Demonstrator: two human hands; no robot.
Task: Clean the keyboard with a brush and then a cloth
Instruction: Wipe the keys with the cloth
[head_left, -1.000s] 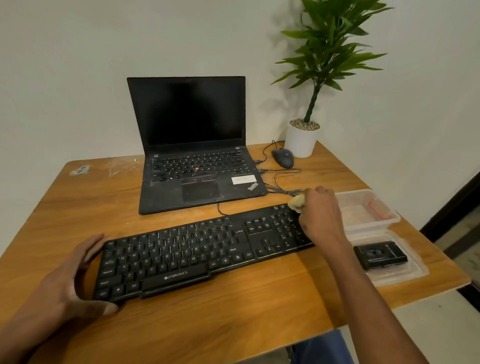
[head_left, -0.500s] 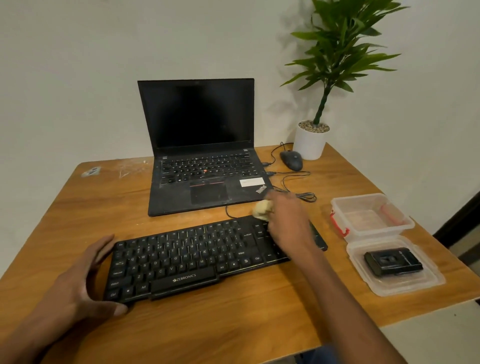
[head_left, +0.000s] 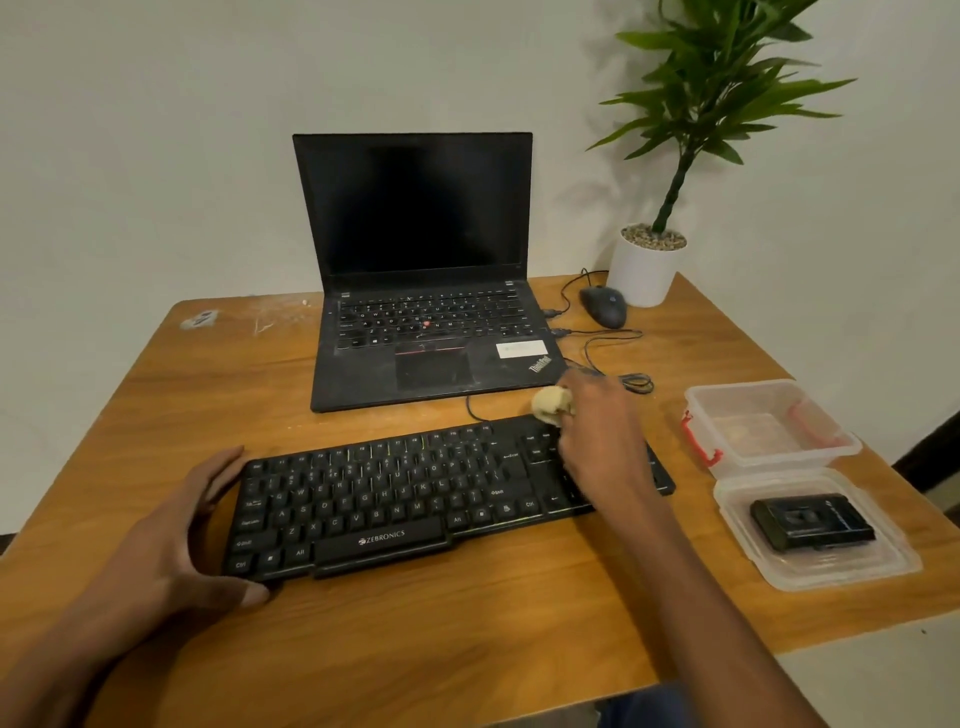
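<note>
- right hand (head_left: 602, 436), mid-frame, fingers curled tight round a balled-up cloth (head_left: 551, 404) on the keyboard (head_left: 415, 499)
- left hand (head_left: 182, 535), lower left, spread, bracing the keyboard's end on the desk (head_left: 467, 623)

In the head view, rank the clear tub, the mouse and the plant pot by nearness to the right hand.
From the right hand:
1. Clear tub, just to its right.
2. Mouse, behind it, beside the laptop.
3. Plant pot, behind the mouse at the table's far corner.
</note>
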